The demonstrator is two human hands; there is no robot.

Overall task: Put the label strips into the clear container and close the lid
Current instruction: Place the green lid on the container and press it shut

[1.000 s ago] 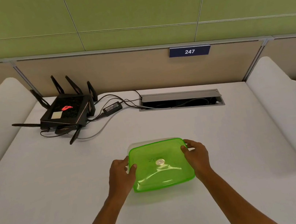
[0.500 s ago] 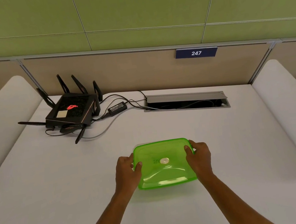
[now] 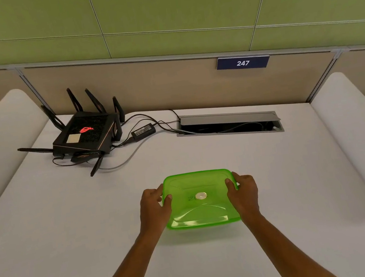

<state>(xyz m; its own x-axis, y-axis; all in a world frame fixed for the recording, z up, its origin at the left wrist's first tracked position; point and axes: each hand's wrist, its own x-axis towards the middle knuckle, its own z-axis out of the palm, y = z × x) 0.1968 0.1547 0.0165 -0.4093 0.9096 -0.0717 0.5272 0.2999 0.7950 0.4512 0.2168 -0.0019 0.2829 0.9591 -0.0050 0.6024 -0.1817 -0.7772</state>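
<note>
A translucent green lid with a small round vent in its middle lies flat over the clear container on the white desk, hiding the container almost entirely. My left hand grips the lid's left edge, thumb on top. My right hand grips its right edge the same way. No label strips show; the inside of the container is hidden by the lid.
A black router with several antennas stands at the back left, with its power brick and cables trailing to an open cable slot at the back middle. White rounded dividers flank the desk.
The lid was tilted, its near edge raised; it now lies flat and square over the container. Both hands stayed on its sides. The camera has shifted slightly.
</note>
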